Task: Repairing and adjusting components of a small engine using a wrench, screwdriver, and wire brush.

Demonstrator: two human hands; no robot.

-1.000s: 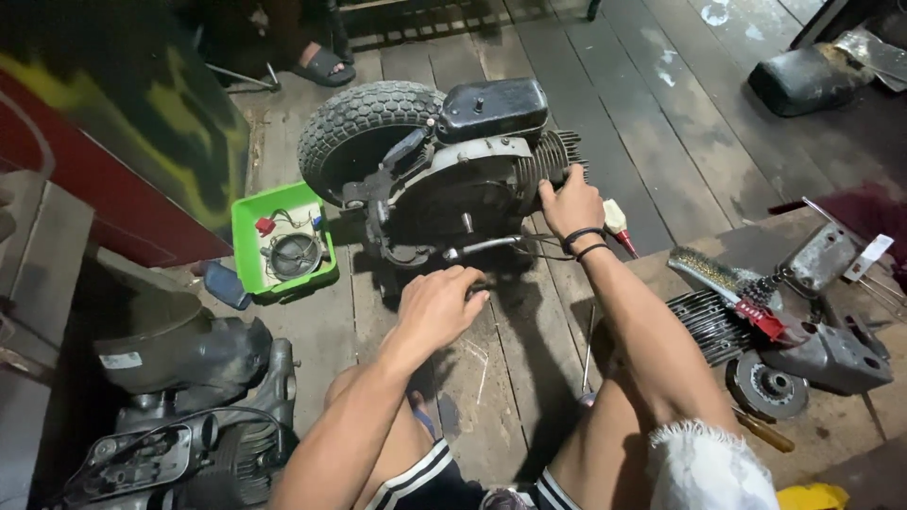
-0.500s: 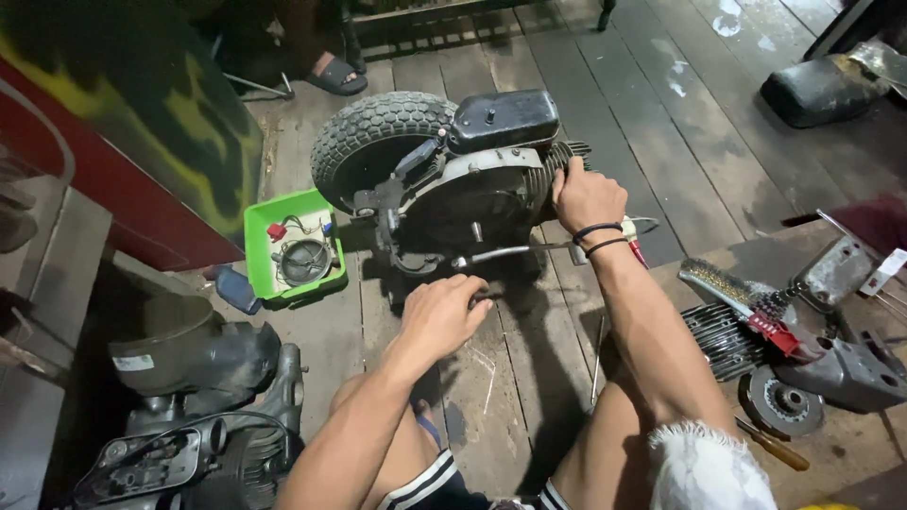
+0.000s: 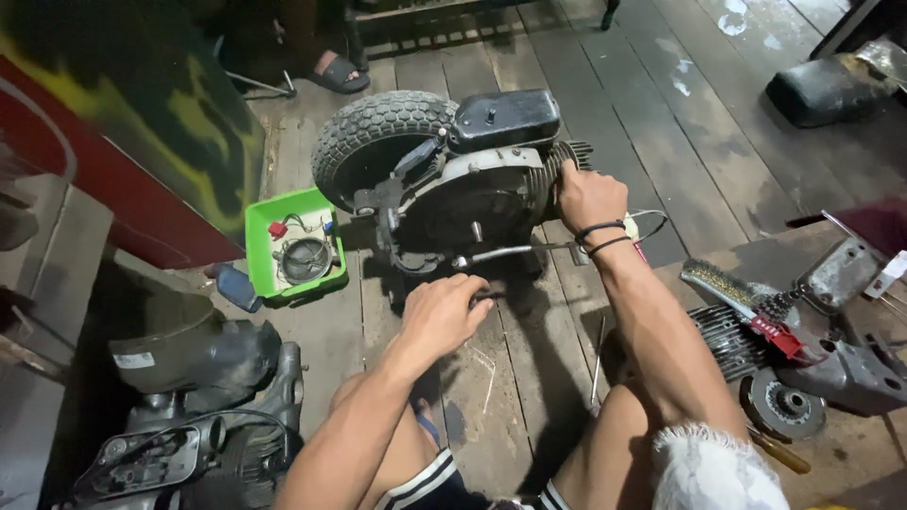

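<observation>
Low in the middle of the frame, the left hand point(image 3: 444, 312) is curled shut on a dark part under the small engine point(image 3: 472, 194), though what it grips is too dark to make out. Just above, the right hand point(image 3: 588, 196) lies half open against the engine's ribbed side, likely to keep it from rolling. The engine sits on the wooden floor point(image 3: 624, 85) with its knobbly tyre point(image 3: 373, 142) toward the upper left, beside a green tray point(image 3: 260, 227).

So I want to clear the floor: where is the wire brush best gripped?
Probably by its red handle, coming from the right and above. The wire brush lies flat across the finned metal part, bristle end toward the engine, and the handle end is bare of bristles.
</observation>
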